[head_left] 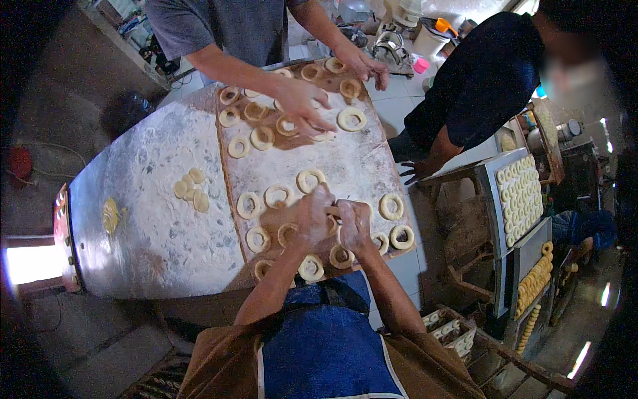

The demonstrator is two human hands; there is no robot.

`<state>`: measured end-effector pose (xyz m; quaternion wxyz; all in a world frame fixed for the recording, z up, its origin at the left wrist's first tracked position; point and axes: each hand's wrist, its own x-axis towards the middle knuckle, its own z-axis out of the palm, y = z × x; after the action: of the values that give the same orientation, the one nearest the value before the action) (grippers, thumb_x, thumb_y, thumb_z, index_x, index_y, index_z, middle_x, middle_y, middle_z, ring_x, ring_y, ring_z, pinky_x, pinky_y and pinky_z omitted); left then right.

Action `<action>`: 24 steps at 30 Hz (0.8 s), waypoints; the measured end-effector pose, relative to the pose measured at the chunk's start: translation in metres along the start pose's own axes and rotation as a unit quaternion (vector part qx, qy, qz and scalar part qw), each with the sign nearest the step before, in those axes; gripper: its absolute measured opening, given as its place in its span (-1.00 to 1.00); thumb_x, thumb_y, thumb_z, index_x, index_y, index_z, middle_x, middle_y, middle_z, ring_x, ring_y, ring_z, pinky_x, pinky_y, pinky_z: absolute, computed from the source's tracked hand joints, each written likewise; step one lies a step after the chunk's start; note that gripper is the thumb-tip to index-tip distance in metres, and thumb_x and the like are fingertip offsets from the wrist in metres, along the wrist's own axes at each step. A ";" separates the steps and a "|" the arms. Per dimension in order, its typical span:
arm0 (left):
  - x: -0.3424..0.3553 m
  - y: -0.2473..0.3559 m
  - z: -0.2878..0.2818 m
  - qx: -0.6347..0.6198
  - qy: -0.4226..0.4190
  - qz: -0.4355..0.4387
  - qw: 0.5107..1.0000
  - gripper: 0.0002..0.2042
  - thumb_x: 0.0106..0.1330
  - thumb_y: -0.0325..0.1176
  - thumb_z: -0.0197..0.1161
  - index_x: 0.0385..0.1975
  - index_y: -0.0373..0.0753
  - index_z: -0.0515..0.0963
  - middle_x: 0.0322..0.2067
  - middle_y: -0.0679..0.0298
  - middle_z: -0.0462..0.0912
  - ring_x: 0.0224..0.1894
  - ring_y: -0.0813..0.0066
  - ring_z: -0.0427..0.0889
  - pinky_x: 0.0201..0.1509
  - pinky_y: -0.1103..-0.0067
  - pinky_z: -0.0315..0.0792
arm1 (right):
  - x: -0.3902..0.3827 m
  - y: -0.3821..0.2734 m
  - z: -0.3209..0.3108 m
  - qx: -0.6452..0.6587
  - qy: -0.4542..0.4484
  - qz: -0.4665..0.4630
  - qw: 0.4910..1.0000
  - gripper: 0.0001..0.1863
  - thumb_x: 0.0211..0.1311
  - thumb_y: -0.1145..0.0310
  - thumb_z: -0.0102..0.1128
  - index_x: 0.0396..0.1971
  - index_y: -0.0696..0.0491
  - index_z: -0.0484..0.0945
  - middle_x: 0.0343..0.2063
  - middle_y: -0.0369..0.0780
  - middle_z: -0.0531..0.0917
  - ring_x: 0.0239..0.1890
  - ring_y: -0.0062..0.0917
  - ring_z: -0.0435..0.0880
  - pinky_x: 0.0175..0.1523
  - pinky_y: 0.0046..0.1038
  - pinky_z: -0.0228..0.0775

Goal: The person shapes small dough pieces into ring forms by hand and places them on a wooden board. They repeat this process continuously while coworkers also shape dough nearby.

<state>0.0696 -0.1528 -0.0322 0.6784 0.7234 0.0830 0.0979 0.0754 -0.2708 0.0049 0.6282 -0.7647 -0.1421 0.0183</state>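
My left hand (314, 218) and my right hand (355, 223) are close together over the near part of a floured wooden board (292, 159). Both are closed, and a short length of pale dough (333, 211) shows between them; the fingers hide the rest of it. Raw dough rings lie around my hands: one ring (311, 180) just beyond the left, another ring (391, 207) to the right, and a third ring (310, 267) nearer me. Across the board, a co-worker's hand (304, 106) reaches over more rings, with that person's other hand (365, 66) at the far edge.
Left of the board, a floured metal tabletop (153, 233) bears several small dough discs (191, 189) and a yellowish lump (110, 215). Another person (472, 80) leans in at right. Beyond stand a tray of rings (500, 193) and a tray of browned rings (525, 266).
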 end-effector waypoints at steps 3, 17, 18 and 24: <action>0.006 -0.001 0.005 0.044 0.018 -0.020 0.999 -0.70 0.46 -0.12 -0.07 -0.45 -0.17 0.36 -0.60 0.21 0.43 -0.55 0.15 0.46 -0.39 0.32 0.36 | 0.004 0.022 -0.016 0.057 -0.029 0.061 0.996 -0.50 0.37 0.12 -0.14 -0.66 0.15 0.48 -0.66 -0.28 0.51 -0.62 -0.63 0.35 -0.50 -0.50 0.12; 0.079 0.024 0.010 0.520 -0.114 0.045 0.845 -0.68 0.23 -0.06 0.24 -0.13 -0.08 0.56 -0.11 0.23 0.58 0.05 0.22 0.46 0.12 0.14 0.23 | 0.027 0.021 -0.055 -0.389 -0.032 0.027 0.920 -0.48 -0.06 0.46 0.34 -0.03 0.25 0.45 -0.22 0.09 0.54 -0.20 -0.06 0.57 -0.13 -0.12 0.43; 0.079 0.018 0.011 0.513 -0.104 0.055 0.851 -0.68 0.20 -0.07 0.28 -0.13 -0.08 0.56 -0.13 0.24 0.59 0.02 0.21 0.47 0.10 0.12 0.22 | 0.032 0.021 -0.052 -0.431 -0.053 -0.047 0.900 -0.56 -0.05 0.45 0.30 -0.11 0.27 0.48 -0.34 0.05 0.55 -0.30 -0.06 0.55 -0.18 -0.10 0.40; 0.046 0.036 -0.017 0.502 0.025 0.072 0.861 -0.68 0.24 -0.03 0.22 -0.15 -0.09 0.55 -0.08 0.22 0.58 0.02 0.18 0.51 0.10 0.13 0.30 | 0.029 0.029 -0.022 -0.445 -0.047 -0.023 0.894 -0.58 0.02 0.38 0.27 -0.07 0.13 0.50 -0.33 -0.01 0.57 -0.21 -0.09 0.54 -0.07 -0.11 0.39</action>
<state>0.1096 -0.1273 0.0056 0.2119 0.9673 0.0853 0.1100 0.1133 -0.2895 -0.0142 0.2152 -0.9591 -0.1824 -0.0255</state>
